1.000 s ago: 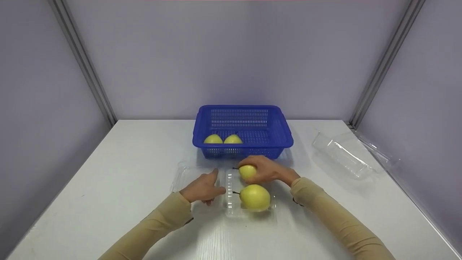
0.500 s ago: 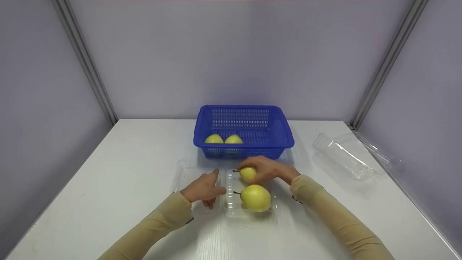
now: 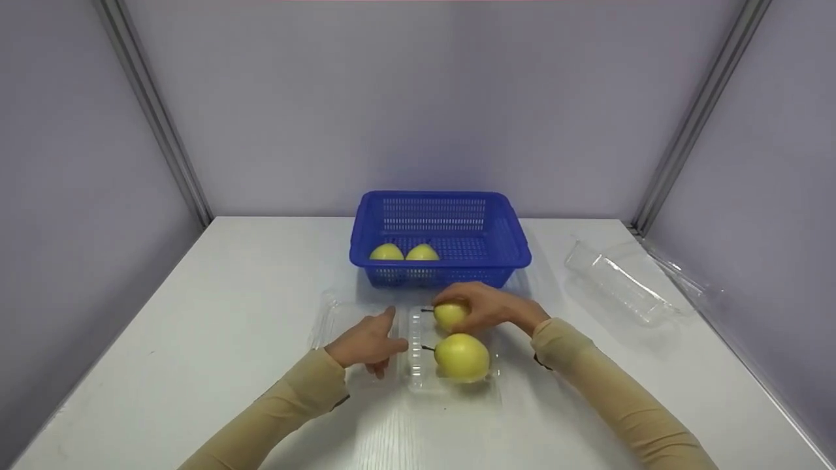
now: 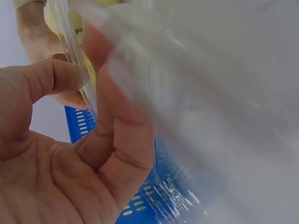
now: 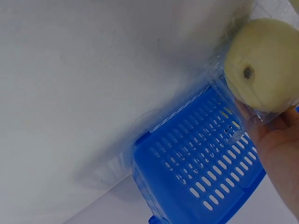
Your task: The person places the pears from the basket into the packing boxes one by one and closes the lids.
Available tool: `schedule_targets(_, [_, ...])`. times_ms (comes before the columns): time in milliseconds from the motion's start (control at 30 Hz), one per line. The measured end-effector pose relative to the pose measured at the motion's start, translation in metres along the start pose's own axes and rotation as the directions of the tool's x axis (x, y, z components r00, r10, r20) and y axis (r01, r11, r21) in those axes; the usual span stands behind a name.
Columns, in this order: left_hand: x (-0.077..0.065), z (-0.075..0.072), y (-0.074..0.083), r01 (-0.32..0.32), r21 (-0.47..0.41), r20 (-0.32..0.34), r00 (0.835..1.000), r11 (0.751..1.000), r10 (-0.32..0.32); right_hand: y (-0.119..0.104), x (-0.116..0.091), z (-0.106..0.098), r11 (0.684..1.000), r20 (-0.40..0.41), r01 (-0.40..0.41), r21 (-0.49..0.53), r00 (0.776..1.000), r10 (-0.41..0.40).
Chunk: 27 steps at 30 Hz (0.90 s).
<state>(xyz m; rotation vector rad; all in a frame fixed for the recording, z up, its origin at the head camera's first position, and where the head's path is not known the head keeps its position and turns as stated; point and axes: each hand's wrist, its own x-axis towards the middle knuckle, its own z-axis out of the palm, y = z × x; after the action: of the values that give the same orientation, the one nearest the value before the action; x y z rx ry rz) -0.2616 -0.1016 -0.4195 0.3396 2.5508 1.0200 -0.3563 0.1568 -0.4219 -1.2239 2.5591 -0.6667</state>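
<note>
An opened clear plastic clamshell box [image 3: 416, 385] lies in front of the basket, its lid [image 3: 330, 326] folded out to the left. A yellow pear [image 3: 462, 358] sits in the near part of its base, stem to the left. My right hand [image 3: 486, 307] curls round a second pear [image 3: 450, 316] behind it, in the far part of the base. At the hinge side is my left hand [image 3: 367, 339], index finger stretched over the lid and thumb toward the base. In the left wrist view its thumb and bent fingers [image 4: 126, 126] hold the clear plastic between them.
A blue plastic basket [image 3: 441, 263] stands just behind the box, with two pears [image 3: 405, 252] at its front left. More clear plastic packaging [image 3: 617, 281] lies at the right of the white table [image 3: 215, 365]. Pale walls enclose the back and sides.
The right hand and the pear in it have shifted very slightly to the right. The left hand, near pear and basket look the same.
</note>
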Motion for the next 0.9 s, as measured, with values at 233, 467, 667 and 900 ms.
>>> schedule_targets(233, [-0.001, 0.001, -0.002, -0.018, -0.005, -0.004, 1.000, 1.000, 0.018, -0.001, 0.001, 0.002, 1.000, -0.001, 0.018, -0.020, 1.000, -0.018])
schedule_targets(467, [0.000, 0.001, -0.004, -0.015, 0.012, -0.015, 1.000, 1.000, 0.015, -0.001, -0.001, 0.002, 1.000, -0.018, 0.023, -0.011, 1.000, -0.024])
schedule_targets(667, [-0.001, 0.001, -0.004, -0.018, 0.008, -0.016, 1.000, 1.000, 0.018, 0.000, -0.004, 0.001, 1.000, -0.044, 0.028, 0.007, 0.999, -0.027])
schedule_targets(900, [-0.003, 0.000, -0.004, -0.033, 0.037, -0.013, 0.999, 0.999, 0.034, 0.002, -0.011, -0.005, 1.000, -0.094, 0.018, 0.016, 0.995, -0.016])
